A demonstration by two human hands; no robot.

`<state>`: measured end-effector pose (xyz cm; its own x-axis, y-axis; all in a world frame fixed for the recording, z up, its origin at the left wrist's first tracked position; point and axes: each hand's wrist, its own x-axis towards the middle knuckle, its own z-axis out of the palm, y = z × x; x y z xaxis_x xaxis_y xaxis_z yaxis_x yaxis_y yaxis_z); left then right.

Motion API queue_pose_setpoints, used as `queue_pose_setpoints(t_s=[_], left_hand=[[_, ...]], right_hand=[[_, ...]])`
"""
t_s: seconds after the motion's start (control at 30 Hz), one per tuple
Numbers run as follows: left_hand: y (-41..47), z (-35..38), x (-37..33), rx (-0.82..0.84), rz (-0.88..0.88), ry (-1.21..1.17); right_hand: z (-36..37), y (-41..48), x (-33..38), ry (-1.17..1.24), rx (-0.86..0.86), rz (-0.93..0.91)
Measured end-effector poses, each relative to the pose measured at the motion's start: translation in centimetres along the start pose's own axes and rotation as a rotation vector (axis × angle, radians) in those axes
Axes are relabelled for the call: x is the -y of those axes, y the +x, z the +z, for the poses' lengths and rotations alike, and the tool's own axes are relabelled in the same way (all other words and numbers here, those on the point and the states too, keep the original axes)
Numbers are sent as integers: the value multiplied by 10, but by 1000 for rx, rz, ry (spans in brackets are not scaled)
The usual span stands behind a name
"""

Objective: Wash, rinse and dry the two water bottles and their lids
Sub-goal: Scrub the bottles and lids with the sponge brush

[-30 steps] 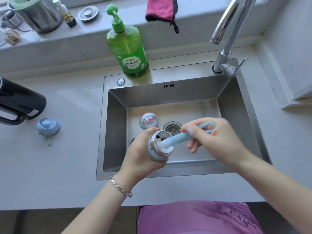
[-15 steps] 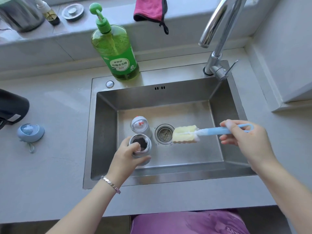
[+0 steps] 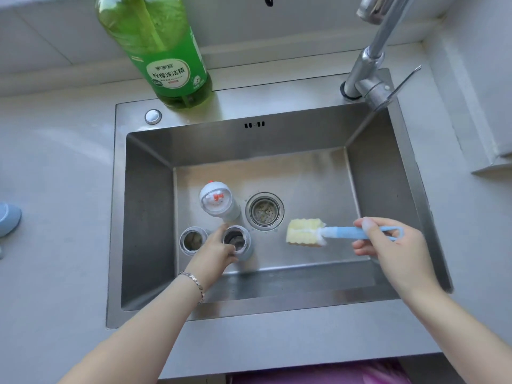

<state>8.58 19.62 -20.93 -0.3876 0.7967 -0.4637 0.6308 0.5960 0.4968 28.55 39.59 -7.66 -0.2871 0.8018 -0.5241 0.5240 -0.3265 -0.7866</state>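
An open steel water bottle (image 3: 240,240) stands upright on the floor of the steel sink (image 3: 388,167). My left hand (image 3: 212,254) grips it round the mouth. A second open steel vessel (image 3: 192,240) stands just left of it. Behind them stands a grey capped bottle with a red bow figure on its lid (image 3: 216,201). My right hand (image 3: 393,252) holds the blue handle of a bottle brush (image 3: 357,233), whose yellow sponge head (image 3: 303,232) hovers right of the drain. A blue lid (image 3: 7,220) lies on the counter at the far left edge.
The drain strainer (image 3: 264,210) sits mid-sink between bottles and brush. A green dish soap bottle (image 3: 163,51) stands on the back rim. The faucet (image 3: 370,76) rises at the back right corner, its spout out over the basin. Grey counter surrounds the sink.
The brush has come out of the bottle and moved right. My left hand has lowered the bottle onto the sink floor. The view has moved closer to the sink.
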Motion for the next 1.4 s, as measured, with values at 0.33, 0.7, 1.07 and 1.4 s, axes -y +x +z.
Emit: queue_pose_setpoints(t_s=[0.33, 0.7, 1.07, 1.4], left_hand=[[-19, -7, 2, 19, -86, 122], [-111, -155, 77, -565, -403, 20], [-106, -227, 242, -480, -850, 50], [-104, -215, 234, -704, -721, -82]], right_hand=[[23, -14, 11, 18, 15, -44], [106, -59, 94, 173, 161, -258], [215, -74, 122, 125, 309, -192], [250, -66, 129, -47, 358, -217]])
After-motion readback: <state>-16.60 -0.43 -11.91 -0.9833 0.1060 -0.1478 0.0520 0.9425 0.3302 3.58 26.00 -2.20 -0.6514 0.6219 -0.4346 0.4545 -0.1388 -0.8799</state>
